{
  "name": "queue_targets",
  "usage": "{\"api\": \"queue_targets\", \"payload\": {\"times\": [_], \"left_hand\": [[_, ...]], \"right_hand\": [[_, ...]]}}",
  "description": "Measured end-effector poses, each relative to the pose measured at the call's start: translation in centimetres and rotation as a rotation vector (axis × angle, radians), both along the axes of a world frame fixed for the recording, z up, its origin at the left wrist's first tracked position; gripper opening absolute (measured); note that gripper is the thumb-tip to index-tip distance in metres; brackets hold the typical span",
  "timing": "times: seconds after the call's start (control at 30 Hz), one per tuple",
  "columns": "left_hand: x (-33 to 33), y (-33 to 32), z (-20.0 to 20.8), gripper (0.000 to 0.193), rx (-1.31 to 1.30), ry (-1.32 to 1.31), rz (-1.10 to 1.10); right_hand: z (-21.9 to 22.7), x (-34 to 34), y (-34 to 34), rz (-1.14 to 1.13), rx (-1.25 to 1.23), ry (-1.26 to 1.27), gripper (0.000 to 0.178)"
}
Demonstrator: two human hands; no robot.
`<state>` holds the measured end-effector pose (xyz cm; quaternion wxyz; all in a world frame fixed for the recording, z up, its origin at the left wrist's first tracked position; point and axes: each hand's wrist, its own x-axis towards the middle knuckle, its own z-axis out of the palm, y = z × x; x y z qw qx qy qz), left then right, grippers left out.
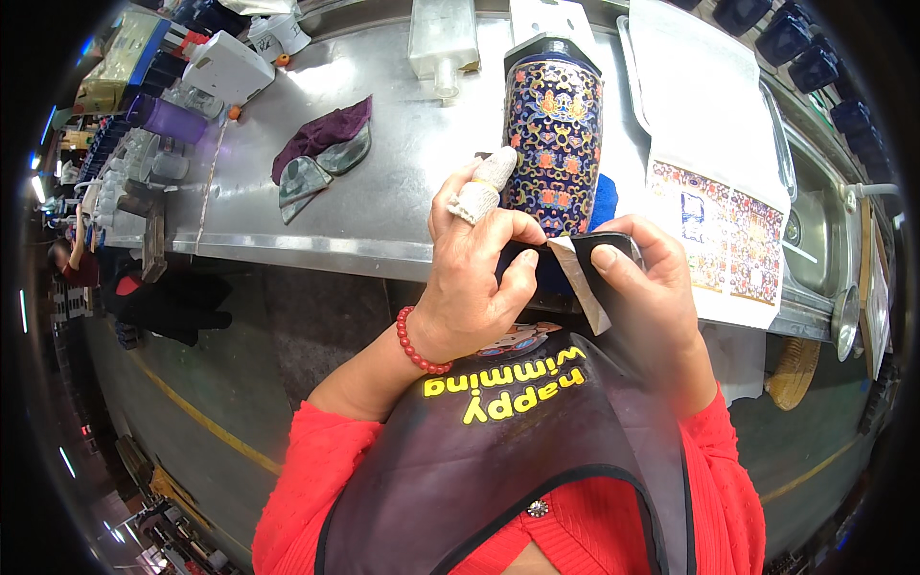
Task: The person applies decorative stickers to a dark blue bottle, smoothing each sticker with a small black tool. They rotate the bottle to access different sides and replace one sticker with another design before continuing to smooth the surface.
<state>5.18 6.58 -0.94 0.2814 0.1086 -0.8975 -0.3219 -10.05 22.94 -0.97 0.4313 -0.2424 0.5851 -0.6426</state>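
A dark blue bottle [554, 134] with a colourful floral pattern lies on its side at the metal table's near edge, its neck pointing away from me. My left hand [479, 254] is beside its base, thumb and forefinger closed in a pinch; what is between them is hidden. One finger of that hand wears a whitish cloth wrap [476, 192]. Just right of the base, my right hand [656, 278] grips a dark flat piece [599, 244] between thumb and fingers. From that piece a narrow grey-brown strip [581, 286] hangs down. Blue cloth [605, 203] shows behind the bottle.
Purple cloth [331, 131] and grey-green pads [326, 168] lie on the metal table [393, 182] to the left. Patterned printed sheets [714, 230] lie at right, near a metal sink [815, 230]. A clear container [443, 43] stands at the back; bottles [171, 117] crowd the far left.
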Motion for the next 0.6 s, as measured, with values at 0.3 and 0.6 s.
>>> {"api": "queue_targets", "payload": {"times": [0.3,0.6], "left_hand": [[0.9,-0.4,-1.9,0.037,-0.456,0.142,0.04],[1.5,-0.8,-3.1,0.038,-0.433,0.207,0.025]], "right_hand": [[-0.8,-0.7,0.6,-0.038,-0.032,-0.009,0.013],[1.1,-0.8,-0.5,-0.086,-0.068,0.366,0.014]]}}
